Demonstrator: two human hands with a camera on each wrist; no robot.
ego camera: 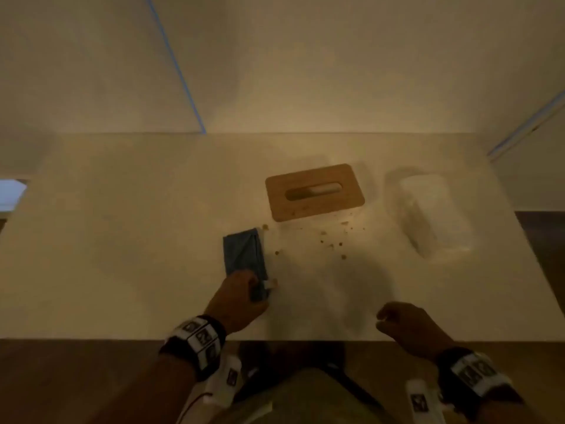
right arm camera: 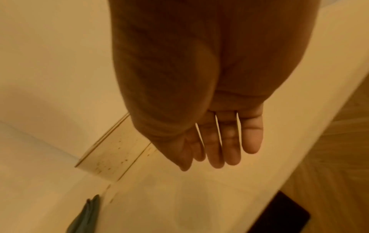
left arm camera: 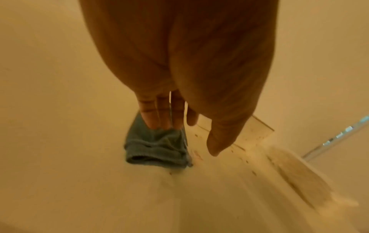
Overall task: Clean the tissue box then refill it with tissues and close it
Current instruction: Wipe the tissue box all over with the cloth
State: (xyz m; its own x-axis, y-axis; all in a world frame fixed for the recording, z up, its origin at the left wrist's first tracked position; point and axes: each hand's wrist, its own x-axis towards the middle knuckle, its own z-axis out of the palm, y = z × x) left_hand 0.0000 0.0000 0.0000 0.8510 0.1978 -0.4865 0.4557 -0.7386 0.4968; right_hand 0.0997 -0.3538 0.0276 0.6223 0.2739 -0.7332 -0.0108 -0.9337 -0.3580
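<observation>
The tissue box (ego camera: 315, 191), topped by a wooden lid (ego camera: 318, 206) with a long slot, stands on the white desk (ego camera: 122, 240) a little toward 1 o'clock from the desk's middle. Brown crumbs (ego camera: 331, 244) lie scattered on the lid's near edge and on the desk just in front of the box, toward 6 o'clock. At 3 o'clock from the box, apart from it, lies a pack of tissues (ego camera: 434, 215) in clear wrap. At 7 o'clock from the box, near it but not touching, a folded blue cloth (ego camera: 244, 255) lies on the desk. The left hand (ego camera: 241, 298) rests on the near end of the cloth; in the left wrist view its fingers (left arm camera: 153, 116) reach down straight onto the cloth (left arm camera: 157, 149), the thumb held clear of it, and whether they press or only touch I cannot tell. The right hand (ego camera: 406, 325) hangs over the near edge of the desk at 5 o'clock from the box, well apart from it; its fingers (right arm camera: 229, 141) are loosely bent and hold nothing.
</observation>
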